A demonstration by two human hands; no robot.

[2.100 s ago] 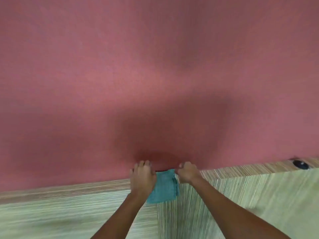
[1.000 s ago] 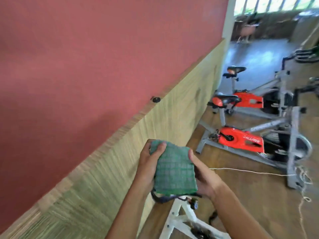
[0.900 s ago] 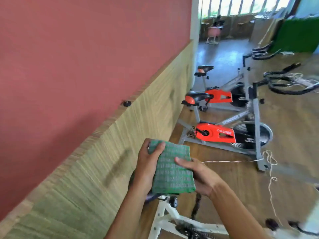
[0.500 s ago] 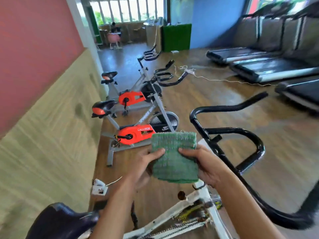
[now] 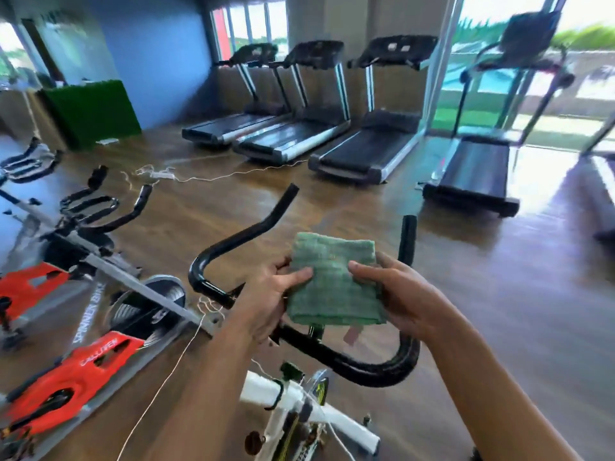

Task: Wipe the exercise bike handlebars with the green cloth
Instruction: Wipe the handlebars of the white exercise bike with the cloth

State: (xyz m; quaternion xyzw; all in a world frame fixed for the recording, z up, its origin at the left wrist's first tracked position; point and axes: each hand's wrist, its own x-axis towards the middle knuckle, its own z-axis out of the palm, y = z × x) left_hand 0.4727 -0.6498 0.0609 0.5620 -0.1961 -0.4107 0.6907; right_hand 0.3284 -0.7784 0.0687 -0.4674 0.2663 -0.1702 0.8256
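A folded green cloth (image 5: 331,282) is held up in front of me by both hands. My left hand (image 5: 271,297) grips its left edge with the thumb on top. My right hand (image 5: 396,292) grips its right edge the same way. Just below and behind the cloth run the black handlebars (image 5: 361,369) of a white-framed exercise bike (image 5: 299,404). The left horn of the bars rises toward the upper left, the right horn stands upright beside my right hand. The cloth hides the middle of the bars and does not visibly touch them.
Two orange-and-grey exercise bikes (image 5: 70,367) stand to the left with their own black bars. Several treadmills (image 5: 362,151) line the far wall and windows. White cords (image 5: 199,176) lie on the wooden floor. A green panel (image 5: 90,111) leans at the back left.
I have turned from the red wall to the right, toward the room. The white bike's handlebars now lie straight below the cloth. Both hands still hold the cloth.
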